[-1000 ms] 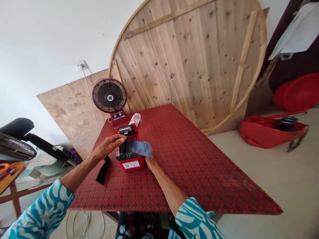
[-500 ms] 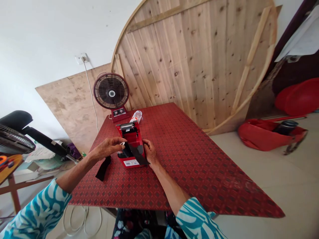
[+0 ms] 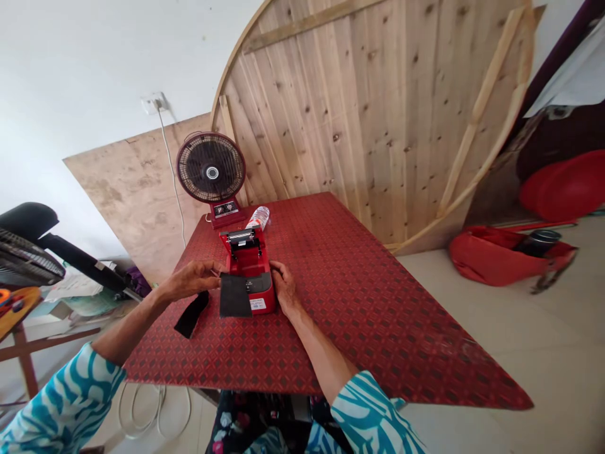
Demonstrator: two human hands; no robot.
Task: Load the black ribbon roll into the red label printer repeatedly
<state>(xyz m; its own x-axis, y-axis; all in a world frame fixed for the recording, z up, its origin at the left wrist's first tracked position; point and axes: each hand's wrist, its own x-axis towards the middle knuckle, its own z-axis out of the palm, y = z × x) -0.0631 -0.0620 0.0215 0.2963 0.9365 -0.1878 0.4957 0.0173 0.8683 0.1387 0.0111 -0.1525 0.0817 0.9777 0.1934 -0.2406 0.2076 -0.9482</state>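
A small red label printer (image 3: pixel 266 301) stands on the table with its lid (image 3: pixel 243 238) raised and tilted back. My left hand (image 3: pixel 191 280) is at the printer's left side, its fingers closed on a black label roll. Most of that roll is hidden; its flat unrolled end (image 3: pixel 236 296) hangs over the printer's front left and covers part of the white sticker (image 3: pixel 258 304). Against the printer's right wall, my right hand (image 3: pixel 285 289) grips with curled fingers. A loose black strip (image 3: pixel 191 315) lies on the table below my left hand.
Behind the printer lie a clear plastic bottle (image 3: pixel 258 217) and a dark red fan (image 3: pixel 211 173) on the patterned red table (image 3: pixel 368 309). A round wooden board (image 3: pixel 350 107) leans on the wall. To the right, a red bag (image 3: pixel 486 255) sits on the floor.
My left hand has drawn the black roll out of the printer's compartment toward the left. Its loose end has swung from the printer's right side to the front left. My right hand stays at the printer.
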